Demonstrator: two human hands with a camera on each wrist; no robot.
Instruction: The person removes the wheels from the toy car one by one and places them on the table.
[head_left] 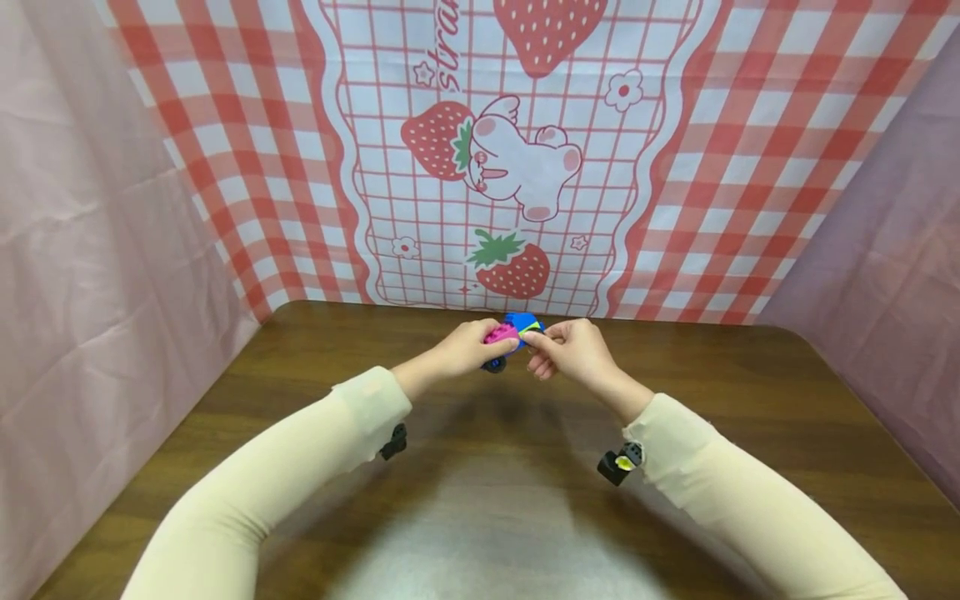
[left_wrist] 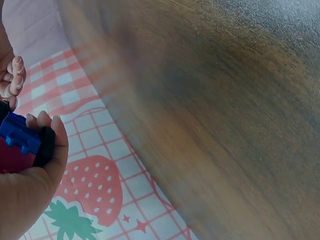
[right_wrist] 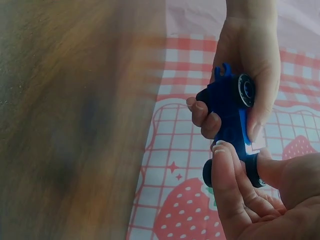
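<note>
A small toy car (head_left: 523, 322) with a blue body, a pink studded part, a yellow-green strip and black wheels is held up over the far part of the table. My left hand (head_left: 463, 345) grips its pink end between thumb and fingers. At the other end, thumb and fingers of my right hand (head_left: 576, 350) pinch the car beside a wheel. The right wrist view shows the blue underside (right_wrist: 230, 117), with a two-pronged hook at the end in the left hand. In the left wrist view, fingers wrap a black wheel (left_wrist: 46, 145).
The brown wooden table (head_left: 330, 533) reaches back to a red-and-white checked cloth (head_left: 780, 150) printed with strawberries. Pink curtains (head_left: 97, 250) hang at both sides. Black wrist cameras (head_left: 619, 463) sit under the cream sleeves.
</note>
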